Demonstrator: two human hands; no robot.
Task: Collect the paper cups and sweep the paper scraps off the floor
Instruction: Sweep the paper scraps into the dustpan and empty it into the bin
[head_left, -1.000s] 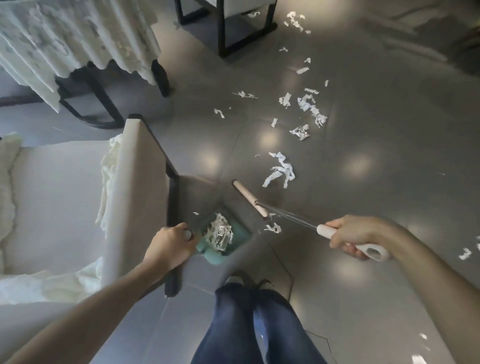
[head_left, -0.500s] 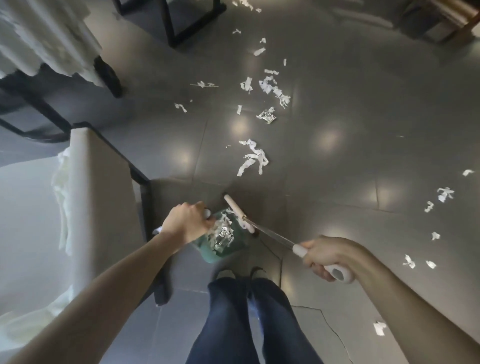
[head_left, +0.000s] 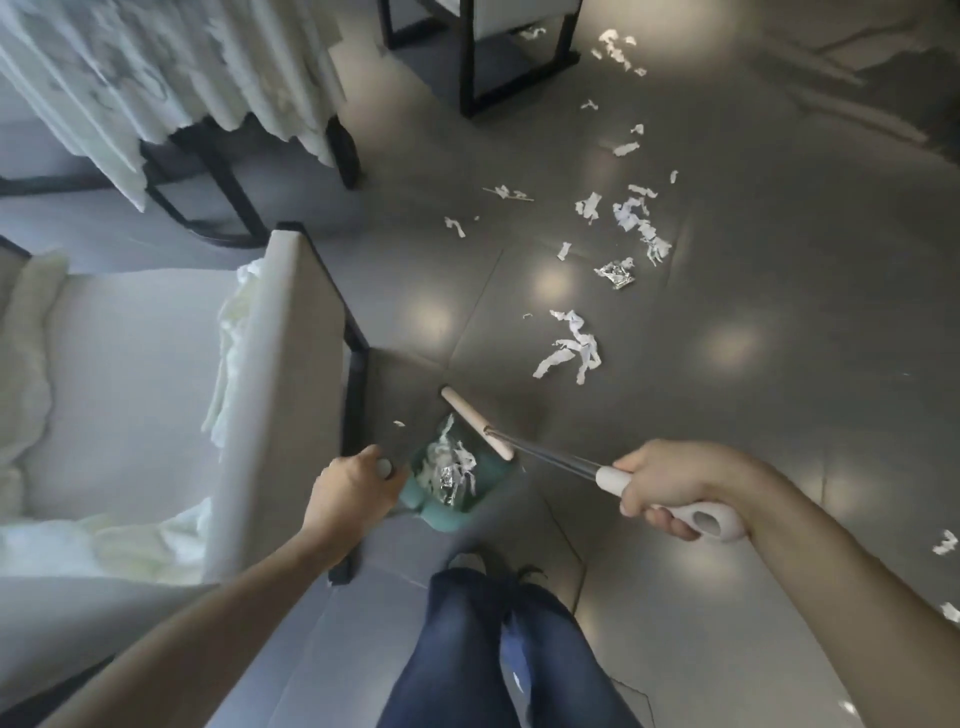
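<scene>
Left hand (head_left: 353, 491) curls round the teal dustpan (head_left: 457, 488) handle; the pan sits on the floor beside the chair (head_left: 270, 374), holding scraps. Right hand (head_left: 670, 486) grips the white broom handle (head_left: 691, 517), its head (head_left: 475, 422) at the pan's mouth. Loose paper scraps (head_left: 571, 351) lie farther out on the tiles.

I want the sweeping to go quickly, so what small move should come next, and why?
Probably reach the broom head out past the nearest scrap pile and drag it back to the green dustpan. The right hand grips the broom, and the left hand holds the dustpan handle.
</scene>
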